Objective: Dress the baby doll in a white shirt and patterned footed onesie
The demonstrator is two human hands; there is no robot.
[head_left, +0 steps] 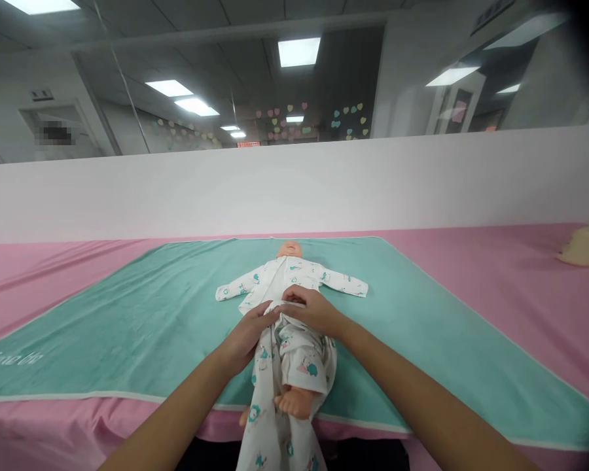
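Note:
A baby doll lies on its back on a teal mat, head pointing away from me. It wears a white printed top with sleeves spread out, and white printed trousers. Both my hands meet at the doll's waist. My left hand pinches the trouser waistband from the left. My right hand lies over the waist with fingers curled on the waistband fabric. One bare doll foot sticks out near the mat's front edge. A loose trouser leg hangs over the table edge.
The mat lies on a table covered with a pink sheet. A cream-coloured object sits at the far right edge. A white partition wall runs behind the table.

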